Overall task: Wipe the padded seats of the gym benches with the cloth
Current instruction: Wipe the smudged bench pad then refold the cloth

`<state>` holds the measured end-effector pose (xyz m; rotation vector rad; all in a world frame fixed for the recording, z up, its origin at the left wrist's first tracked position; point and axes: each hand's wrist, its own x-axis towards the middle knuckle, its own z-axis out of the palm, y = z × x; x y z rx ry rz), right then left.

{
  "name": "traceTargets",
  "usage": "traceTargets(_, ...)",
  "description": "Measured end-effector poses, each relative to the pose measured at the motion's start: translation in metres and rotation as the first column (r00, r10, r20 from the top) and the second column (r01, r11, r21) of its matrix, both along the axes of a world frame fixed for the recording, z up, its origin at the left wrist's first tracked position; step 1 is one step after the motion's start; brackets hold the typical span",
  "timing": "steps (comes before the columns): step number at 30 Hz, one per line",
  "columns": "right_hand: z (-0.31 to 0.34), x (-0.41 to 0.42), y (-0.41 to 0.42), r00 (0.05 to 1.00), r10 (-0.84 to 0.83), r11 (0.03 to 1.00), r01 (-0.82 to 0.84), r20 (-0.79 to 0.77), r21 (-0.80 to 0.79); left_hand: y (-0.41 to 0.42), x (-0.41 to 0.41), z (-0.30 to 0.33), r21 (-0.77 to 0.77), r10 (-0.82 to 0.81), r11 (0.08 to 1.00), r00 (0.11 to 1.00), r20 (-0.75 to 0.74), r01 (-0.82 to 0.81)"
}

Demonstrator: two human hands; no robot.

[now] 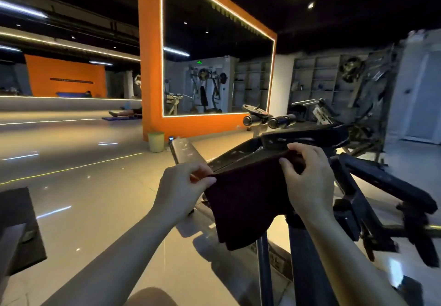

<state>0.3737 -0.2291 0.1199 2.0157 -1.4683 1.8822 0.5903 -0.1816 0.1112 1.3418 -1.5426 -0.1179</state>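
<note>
I have the dark maroon cloth (248, 200) stretched between both hands, held up in front of me and clear of the bench; my left hand (183, 188) pinches its upper left corner between thumb and forefinger, and my right hand (307, 179) has its fingers curled over the upper right edge, so the rest hangs down in a loose fold. I hold it this way, I think, to spread or refold it so a flat face meets the pad. The black padded seat (307, 135) lies just beyond my right hand, tilted, on its dark metal frame (358, 200); nothing touches it, so wiping here seems not yet begun. A pale green bin (156, 141) stands by the orange mirror pillar (150, 67), well apart from me.
</note>
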Motion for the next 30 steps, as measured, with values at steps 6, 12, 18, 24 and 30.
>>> traceTargets(6, -0.002, 0.021, -0.042, 0.975, -0.215, 0.974, 0.212, -0.046, -0.074, -0.069, 0.02, -0.005, -0.009, -0.151, 0.989, 0.988, 0.014, 0.151)
traceTargets(12, 0.002, 0.013, -0.086, 0.93, -0.367, 0.922, 0.365, 0.007, -0.13, -0.139, 0.014, 0.003, -0.036, -0.302, 0.951, 0.948, 0.099, 0.307)
traceTargets(18, 0.004, -0.007, -0.133, 0.868, -0.494, 0.855, 0.496, 0.058, -0.152, -0.215, -0.016, 0.0, -0.092, -0.402, 0.904, 0.905, 0.141, 0.417)
traceTargets(24, 0.008, -0.02, -0.188, 0.783, -0.621, 0.777, 0.607, -0.043, -0.167, -0.282, -0.039, -0.009, -0.168, -0.403, 0.886, 0.897, 0.18, 0.432)
traceTargets(30, 0.005, -0.062, -0.24, 0.657, -0.721, 0.693, 0.687, -0.22, -0.219, -0.345, -0.043, -0.015, -0.288, -0.403, 0.848, 0.894, 0.196, 0.446)
